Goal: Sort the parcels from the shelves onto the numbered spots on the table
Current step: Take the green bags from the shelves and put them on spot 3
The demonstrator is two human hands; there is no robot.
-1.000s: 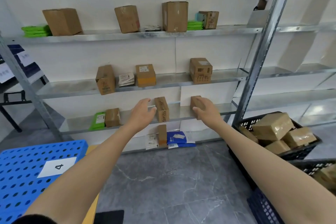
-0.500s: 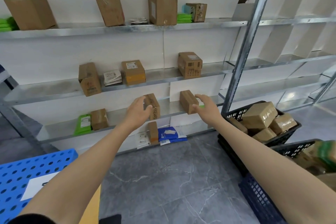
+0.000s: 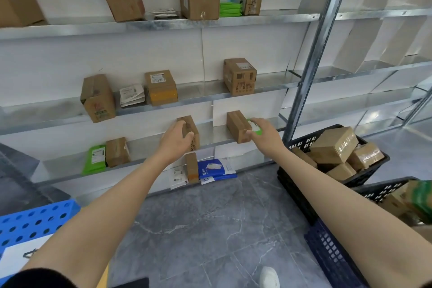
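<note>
On the lower shelf (image 3: pixel 211 134), left hand (image 3: pixel 175 140) grips narrow box (image 3: pixel 192 129), right hand (image 3: pixel 263 134) wider box (image 3: pixel 237 125).

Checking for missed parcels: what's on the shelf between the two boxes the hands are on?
Nothing: the head view shows bare shelf between the left box and right box.
</note>
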